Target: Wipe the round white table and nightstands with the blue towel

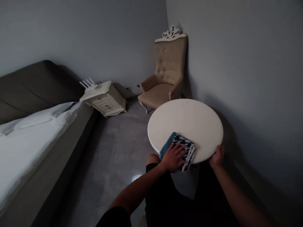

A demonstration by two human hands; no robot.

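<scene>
My left hand [174,156] lies flat with fingers spread on a folded cloth [183,143], patterned dark and white with a teal edge. The cloth rests on the near side of a round white table [184,118], partly over its rim. At the table's right edge, my right hand [217,156] grips the rim, fingers curled round it. Some of the right fingers are hidden under the tabletop.
Behind the table, a tan tufted armchair [169,69] stands in the corner. A white nightstand [106,101] holding a white router-like device [89,85] is beside the bed [30,135] at left. Grey walls close in behind and to the right.
</scene>
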